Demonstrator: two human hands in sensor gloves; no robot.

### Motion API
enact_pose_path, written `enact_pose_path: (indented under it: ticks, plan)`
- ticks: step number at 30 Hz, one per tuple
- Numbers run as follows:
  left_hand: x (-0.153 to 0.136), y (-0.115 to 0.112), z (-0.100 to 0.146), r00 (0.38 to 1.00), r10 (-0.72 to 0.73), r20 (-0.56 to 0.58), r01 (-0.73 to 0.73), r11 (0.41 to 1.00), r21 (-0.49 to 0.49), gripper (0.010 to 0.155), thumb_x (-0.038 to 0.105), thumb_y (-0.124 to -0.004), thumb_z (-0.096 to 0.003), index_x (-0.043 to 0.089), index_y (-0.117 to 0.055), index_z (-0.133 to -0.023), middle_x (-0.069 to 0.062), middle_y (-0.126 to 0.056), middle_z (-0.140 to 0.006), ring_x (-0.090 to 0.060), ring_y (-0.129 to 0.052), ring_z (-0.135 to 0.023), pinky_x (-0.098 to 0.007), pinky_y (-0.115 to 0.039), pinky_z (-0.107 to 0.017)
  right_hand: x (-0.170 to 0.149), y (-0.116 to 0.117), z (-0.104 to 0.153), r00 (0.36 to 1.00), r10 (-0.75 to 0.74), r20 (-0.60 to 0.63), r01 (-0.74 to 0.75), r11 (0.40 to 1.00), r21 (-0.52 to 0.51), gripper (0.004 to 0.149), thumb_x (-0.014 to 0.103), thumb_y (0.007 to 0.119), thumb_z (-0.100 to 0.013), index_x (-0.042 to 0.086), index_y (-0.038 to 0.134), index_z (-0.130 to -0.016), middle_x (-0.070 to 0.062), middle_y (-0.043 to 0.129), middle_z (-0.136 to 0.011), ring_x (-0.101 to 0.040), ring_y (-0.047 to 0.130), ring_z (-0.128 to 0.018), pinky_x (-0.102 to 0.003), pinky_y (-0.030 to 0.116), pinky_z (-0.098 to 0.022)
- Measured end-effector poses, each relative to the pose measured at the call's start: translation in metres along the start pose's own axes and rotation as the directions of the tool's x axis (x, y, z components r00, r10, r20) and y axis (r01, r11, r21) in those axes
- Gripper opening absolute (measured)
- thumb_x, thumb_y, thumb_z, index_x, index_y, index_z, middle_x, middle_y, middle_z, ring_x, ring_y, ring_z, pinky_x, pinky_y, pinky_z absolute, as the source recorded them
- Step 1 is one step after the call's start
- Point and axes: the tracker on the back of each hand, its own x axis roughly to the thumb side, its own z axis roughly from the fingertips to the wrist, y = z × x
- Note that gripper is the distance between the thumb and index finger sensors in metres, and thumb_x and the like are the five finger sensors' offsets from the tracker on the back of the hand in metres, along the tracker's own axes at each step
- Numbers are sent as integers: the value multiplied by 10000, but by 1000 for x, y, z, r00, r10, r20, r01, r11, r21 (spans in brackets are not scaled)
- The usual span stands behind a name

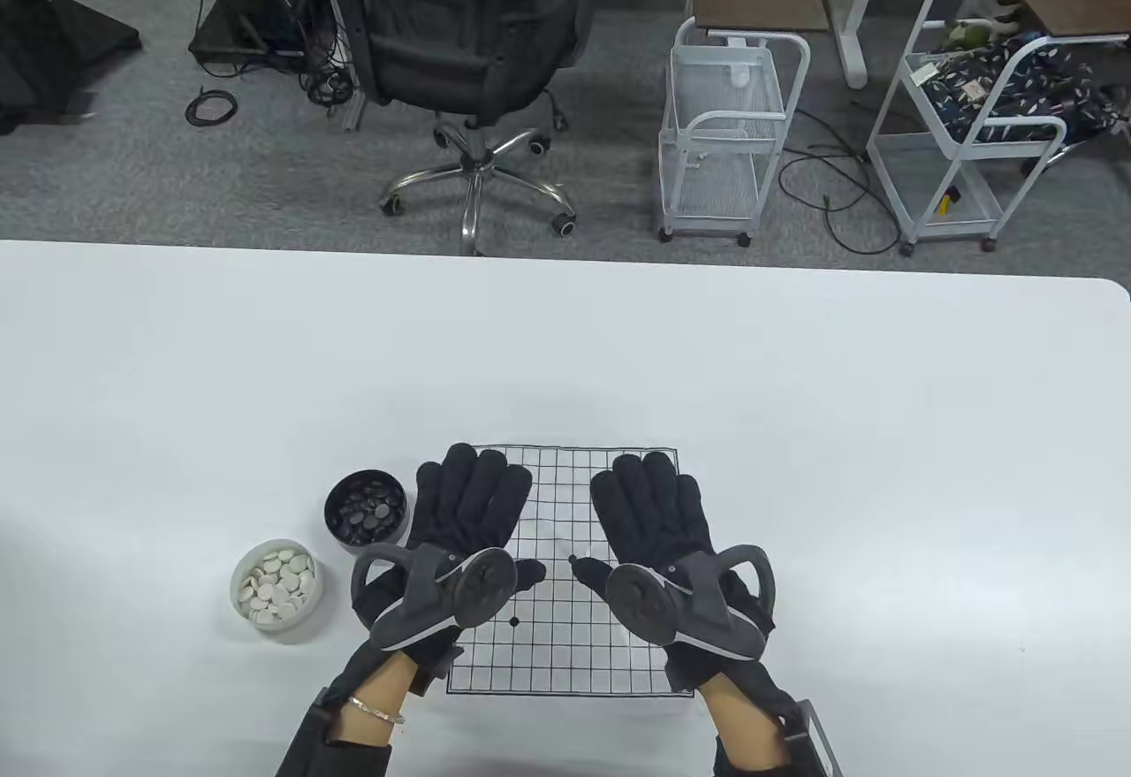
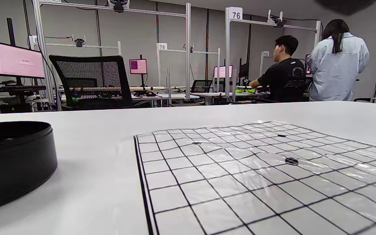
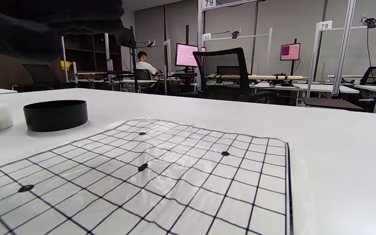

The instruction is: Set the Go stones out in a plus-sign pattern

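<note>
Zero stones placed — both grips flat, empty, on the thin crinkled plastic grid sheet (image 1: pixel 565 565): left hand (image 1: pixel 459 529), right hand (image 1: pixel 658 529). Risk: sheet slides or buckles on white worktop (image 1: pixel 795 388) — stones drift.

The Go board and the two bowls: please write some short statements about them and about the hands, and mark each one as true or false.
1. Both hands lie flat on the Go board. True: the left hand and the right hand rest on it with straight fingers.
2. Several stones already form a plus sign on the board. False: no stones are on it, only printed dots.
3. The black bowl holds black stones. True.
4. The white bowl stands to the right of the board. False: both bowls stand to its left.
5. The right hand pinches a white stone. False: it holds nothing.
</note>
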Motion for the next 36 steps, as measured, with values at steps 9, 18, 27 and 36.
enact_pose_path:
  ticks: [9,18,27,36]
  plan:
    - [1,-1,0,1000,2,5,-2,1000,4,912,726,-512,-454,290,-120,-1152,-108,-229,-1292,-433,-224,-1178,-584,-185,-840,3,1,0,1000,6,14,-6,1000,9,816,579,475,-570,102,163,-1153,-222,199,-1197,-511,185,-1111,-586,231,-783]
    - [2,-1,0,1000,-3,11,3,1000,5,912,725,-512,-455,287,-122,-1153,-107,-233,-1292,-432,-226,-1179,-584,-184,-840,4,1,-1,1000,4,19,-4,1000,12,815,579,477,-569,103,167,-1154,-220,204,-1198,-510,190,-1111,-586,235,-783]
    - [3,-2,0,1000,3,22,-3,1000,-5,913,725,-514,-454,286,-126,-1154,-107,-249,-1292,-433,-249,-1180,-587,-203,-845,4,1,-1,1000,0,21,0,1000,14,815,577,479,-569,102,169,-1154,-221,206,-1197,-511,195,-1110,-586,237,-783]
    - [-10,19,5,995,-78,-66,81,996,41,857,714,-591,-427,291,-403,-1149,-21,-661,-1193,-272,-780,-1053,-540,-599,-819,4,2,-1,1000,-2,19,1,1000,16,814,577,480,-568,103,172,-1154,-219,207,-1197,-509,196,-1111,-585,238,-783]
